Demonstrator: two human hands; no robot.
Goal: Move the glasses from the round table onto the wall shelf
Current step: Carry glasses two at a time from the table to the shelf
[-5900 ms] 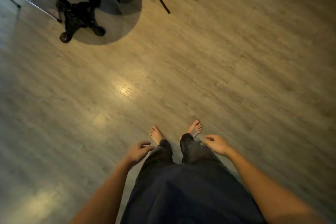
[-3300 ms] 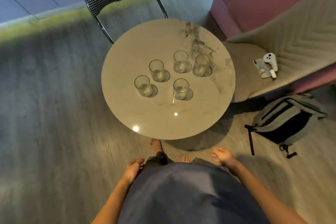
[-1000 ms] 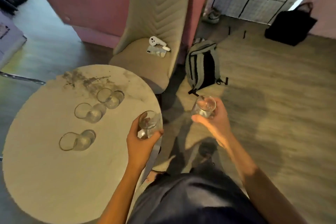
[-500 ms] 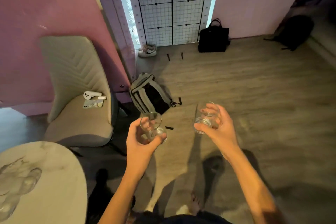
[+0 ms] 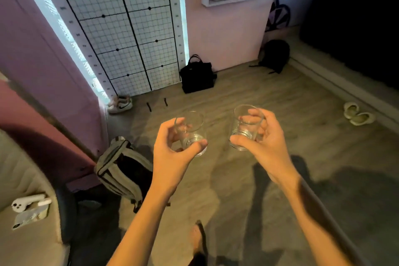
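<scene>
My left hand (image 5: 172, 153) grips a clear drinking glass (image 5: 191, 130), tilted slightly, held out over the wooden floor. My right hand (image 5: 264, 142) holds a second clear glass (image 5: 245, 126) at about the same height, a little to the right. A white wall shelf (image 5: 235, 0) with open compartments hangs on the pink wall at the top, well beyond both hands. The round table is out of view.
A grey backpack (image 5: 121, 170) leans on the floor at the left beside a beige chair (image 5: 28, 235). A black bag (image 5: 197, 75) stands under the shelf wall. Sneakers (image 5: 121, 103), another dark backpack (image 5: 275, 55) and slippers (image 5: 358, 114) lie around the floor's edges.
The view has swung right and up, away from the table and chair. The wall shelf has come into sight. Both hands still carry their glasses.
</scene>
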